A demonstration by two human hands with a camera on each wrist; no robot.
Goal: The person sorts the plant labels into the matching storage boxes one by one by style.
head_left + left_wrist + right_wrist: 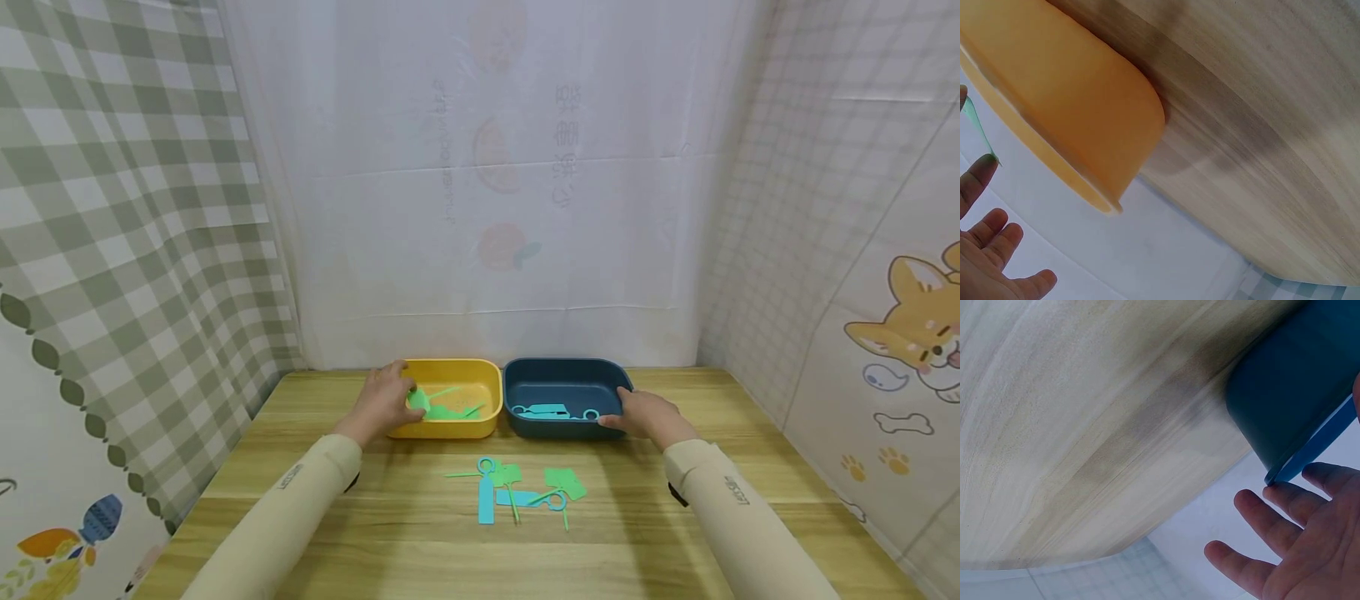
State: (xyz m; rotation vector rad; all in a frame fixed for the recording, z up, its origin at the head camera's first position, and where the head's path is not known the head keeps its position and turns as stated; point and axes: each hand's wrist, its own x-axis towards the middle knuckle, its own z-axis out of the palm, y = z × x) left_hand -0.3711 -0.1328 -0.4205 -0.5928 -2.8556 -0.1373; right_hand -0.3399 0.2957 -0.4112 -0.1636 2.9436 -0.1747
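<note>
Over the left end of the yellow bin (491, 427), my left hand (384, 402) pinches a green tag (418, 400) between thumb and index finger; the left wrist view shows this tag (979, 125) edge-on, with the other fingers spread. Further green tags (450, 412) with thin stems lie in that bin. My right hand (647, 414) is at the right end of the dark blue bin (566, 429), thumb over its front rim. In the right wrist view its fingers (1266, 519) are spread and extended, fingertips right at the rim. Blue ring-ended tags (543, 412) lie inside.
In front of the bins, a loose pile on the wooden table (420, 542) holds green stemmed tags (564, 481) and blue ring-ended tags (486, 500), some overlapping. A white curtain (375, 250) hangs behind; checked cloth (172, 167) covers the left side.
</note>
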